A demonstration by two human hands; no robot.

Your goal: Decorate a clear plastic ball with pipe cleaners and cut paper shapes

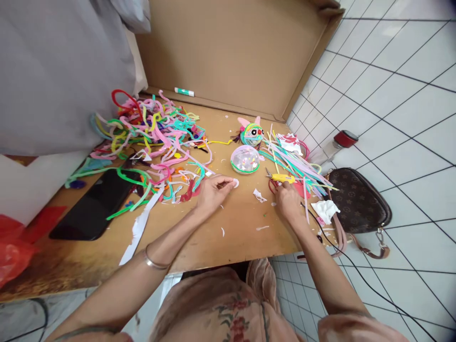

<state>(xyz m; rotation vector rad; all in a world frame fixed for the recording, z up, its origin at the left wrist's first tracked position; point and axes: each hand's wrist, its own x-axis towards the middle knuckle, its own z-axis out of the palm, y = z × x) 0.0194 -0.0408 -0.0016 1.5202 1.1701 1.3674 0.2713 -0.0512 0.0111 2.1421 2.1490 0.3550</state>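
A small white paper disc (235, 183) is pinched between the thumb and fingers of my left hand (214, 194), just above the table. My right hand (288, 200) is closed at the grip of a yellow glue gun (284, 178), whose metal nozzle points left; the grip itself is mostly hidden by the hand. Red-handled scissors (272, 185) lie beside it, partly covered. In front of both hands sits a clear round ball (245, 159) with pink and green bands. Behind it stands a decorated ball (251, 134) with pink ears, eyes and a red nose.
Tangled pipe cleaners (156, 128) cover the left side, beside a black phone (94, 204). Straight pipe cleaners (292, 159) lie on the right, near a brown bag (359, 199) and a red-capped bottle (335, 146). A glue stick (184, 91) rests by the cardboard (228, 52). A black cord (356, 270) trails lower right.
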